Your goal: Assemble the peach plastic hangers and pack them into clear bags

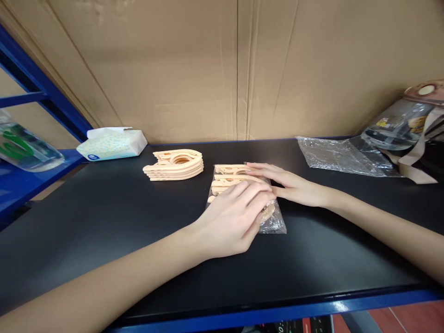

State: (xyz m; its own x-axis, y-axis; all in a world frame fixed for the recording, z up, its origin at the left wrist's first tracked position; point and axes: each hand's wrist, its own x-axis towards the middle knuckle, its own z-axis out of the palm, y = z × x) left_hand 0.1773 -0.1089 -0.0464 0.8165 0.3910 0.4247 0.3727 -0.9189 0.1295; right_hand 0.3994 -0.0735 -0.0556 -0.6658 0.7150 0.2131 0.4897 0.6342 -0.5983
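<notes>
A clear plastic bag (pixel 275 225) lies on the black shelf top, with several beige folding hangers (pixel 222 178) inside it. Across the middle of the bag reaches my left hand (pixel 236 217), its fingers bent and held together over the plastic, and it covers part of the hangers. My right hand (pixel 291 185) rests along the bag's right side, fingers stretched out and touching its far right edge. To the left of the bag, a neat stack of beige folding hangers (pixel 175 166) lies apart from both hands.
A tissue pack (pixel 113 144) stands at the back left, near a clear bottle (pixel 26 143) beyond the blue frame. At the right lie an empty plastic bag (pixel 342 156) and a transparent container with a strap (pixel 398 122). Cardboard (pixel 173 69) lines the back; a blue edge (pixel 215 323) runs along the front.
</notes>
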